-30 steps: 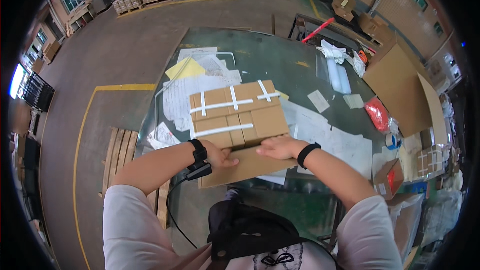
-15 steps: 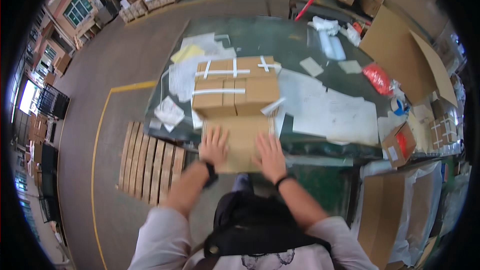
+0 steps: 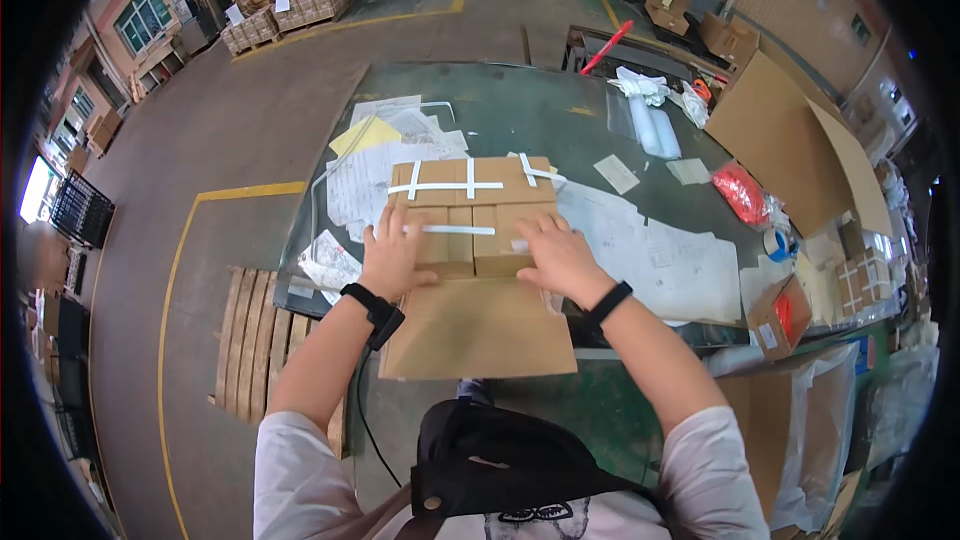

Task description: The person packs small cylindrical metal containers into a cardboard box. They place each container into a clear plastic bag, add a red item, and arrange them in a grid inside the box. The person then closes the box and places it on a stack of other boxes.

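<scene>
A brown cardboard box [image 3: 486,217] with white tape strips across its top stands at the near edge of the green table. Its wide front flap [image 3: 478,332] reaches out toward me, past the table edge. My left hand [image 3: 396,255] rests on the left side of the box top, fingers apart and thumb pointing inward. On the opposite side lies my right hand [image 3: 558,255], fingers stretched forward over the cardboard. A small white tape end shows by its fingertips. Beneath both palms, parts of the inner flaps are hidden.
Papers [image 3: 375,175] lie left of the box and larger sheets [image 3: 660,250] right of it on the table [image 3: 520,105]. A red plastic bag [image 3: 741,192], a blue tape roll [image 3: 776,244] and a big open carton [image 3: 775,130] are farther right. A wooden pallet [image 3: 250,340] sits on the floor at left.
Both hands have moved forward from the front flap onto the box top. The flap now shows fully, its near edge lower in the view. The view has tilted up a little.
</scene>
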`<state>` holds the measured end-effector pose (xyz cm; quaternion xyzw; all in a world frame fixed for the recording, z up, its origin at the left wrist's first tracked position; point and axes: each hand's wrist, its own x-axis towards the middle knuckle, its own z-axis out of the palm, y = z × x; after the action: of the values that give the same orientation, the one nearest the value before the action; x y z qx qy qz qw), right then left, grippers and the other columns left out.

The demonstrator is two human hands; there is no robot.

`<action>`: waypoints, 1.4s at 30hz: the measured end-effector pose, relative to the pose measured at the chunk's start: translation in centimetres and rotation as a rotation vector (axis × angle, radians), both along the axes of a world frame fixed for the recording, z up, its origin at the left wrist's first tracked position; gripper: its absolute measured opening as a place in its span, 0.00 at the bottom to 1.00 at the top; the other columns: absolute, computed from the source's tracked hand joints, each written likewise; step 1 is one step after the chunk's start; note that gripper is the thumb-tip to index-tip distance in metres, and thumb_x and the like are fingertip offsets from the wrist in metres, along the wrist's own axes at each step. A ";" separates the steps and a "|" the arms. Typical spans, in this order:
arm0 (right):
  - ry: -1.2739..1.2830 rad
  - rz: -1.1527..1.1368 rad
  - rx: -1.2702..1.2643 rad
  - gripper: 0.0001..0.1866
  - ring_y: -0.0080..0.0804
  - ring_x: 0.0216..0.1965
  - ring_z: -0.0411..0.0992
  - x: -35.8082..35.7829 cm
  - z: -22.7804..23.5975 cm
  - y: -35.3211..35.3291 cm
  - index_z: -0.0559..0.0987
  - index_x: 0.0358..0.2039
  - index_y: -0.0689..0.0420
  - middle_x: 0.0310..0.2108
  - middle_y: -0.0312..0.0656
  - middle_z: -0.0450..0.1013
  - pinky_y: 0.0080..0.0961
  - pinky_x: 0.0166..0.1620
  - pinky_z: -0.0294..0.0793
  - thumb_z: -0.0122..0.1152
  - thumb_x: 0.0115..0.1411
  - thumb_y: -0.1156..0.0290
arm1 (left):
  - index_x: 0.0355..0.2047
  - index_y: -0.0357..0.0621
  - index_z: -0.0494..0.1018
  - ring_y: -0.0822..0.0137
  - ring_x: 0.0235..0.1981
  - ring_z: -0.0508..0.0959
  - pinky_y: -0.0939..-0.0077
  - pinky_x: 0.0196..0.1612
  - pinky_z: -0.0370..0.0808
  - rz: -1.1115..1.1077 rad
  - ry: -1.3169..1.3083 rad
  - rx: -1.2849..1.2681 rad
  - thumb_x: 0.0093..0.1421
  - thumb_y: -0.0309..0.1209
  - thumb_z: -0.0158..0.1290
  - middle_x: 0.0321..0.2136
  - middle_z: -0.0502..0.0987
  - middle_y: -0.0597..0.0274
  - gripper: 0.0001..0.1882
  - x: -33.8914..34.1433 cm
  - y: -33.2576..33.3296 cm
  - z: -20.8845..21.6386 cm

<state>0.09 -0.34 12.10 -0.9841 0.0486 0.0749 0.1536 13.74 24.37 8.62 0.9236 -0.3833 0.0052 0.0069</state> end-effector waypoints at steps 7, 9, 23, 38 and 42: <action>0.000 0.252 -0.245 0.47 0.47 0.70 0.43 4.3 -5.0 -2.4 0.58 0.66 0.39 0.71 0.44 0.42 0.65 0.63 0.49 0.72 0.47 0.53 | 0.66 0.62 0.54 0.35 0.65 0.52 0.42 0.45 0.75 -0.319 -0.044 0.098 0.50 0.63 0.55 0.68 0.49 0.49 0.47 4.4 -1.2 -2.9; -0.089 0.275 -0.239 0.38 0.48 0.69 0.46 4.0 -5.4 -2.8 0.62 0.64 0.36 0.70 0.44 0.44 0.65 0.61 0.54 0.66 0.53 0.53 | 0.66 0.62 0.55 0.36 0.65 0.54 0.43 0.44 0.76 -0.365 -0.095 0.069 0.53 0.62 0.54 0.67 0.51 0.48 0.44 4.6 -0.5 -2.9; -0.512 -0.652 0.061 0.27 0.54 0.67 0.50 -2.6 -11.9 -10.2 0.69 0.58 0.56 0.64 0.56 0.57 0.43 0.63 0.58 0.54 0.55 0.76 | 0.63 0.37 0.57 0.41 0.60 0.62 0.55 0.60 0.62 0.929 0.635 -1.604 0.65 0.27 0.48 0.61 0.59 0.40 0.27 4.3 7.3 -6.1; -0.063 -0.074 -0.150 0.48 0.62 0.69 0.36 -0.2 -5.4 -4.2 0.61 0.65 0.47 0.70 0.47 0.43 0.76 0.60 0.39 0.71 0.44 0.49 | 0.66 0.55 0.55 0.49 0.67 0.54 0.39 0.63 0.54 -0.264 0.280 -0.038 0.48 0.50 0.63 0.67 0.53 0.58 0.47 0.5 -1.1 -0.8; -0.157 -0.021 -0.214 0.53 0.64 0.68 0.38 1.5 -8.2 -5.2 0.59 0.66 0.47 0.70 0.47 0.43 0.73 0.60 0.43 0.73 0.40 0.47 | 0.68 0.63 0.49 0.46 0.67 0.50 0.29 0.58 0.56 -0.269 0.024 0.145 0.46 0.57 0.61 0.69 0.47 0.63 0.52 3.3 -2.7 -3.1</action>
<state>1.54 -5.51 3.95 -0.9971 0.0543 -0.0096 0.0518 17.09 21.62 5.52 0.8620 -0.5027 -0.0344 -0.0546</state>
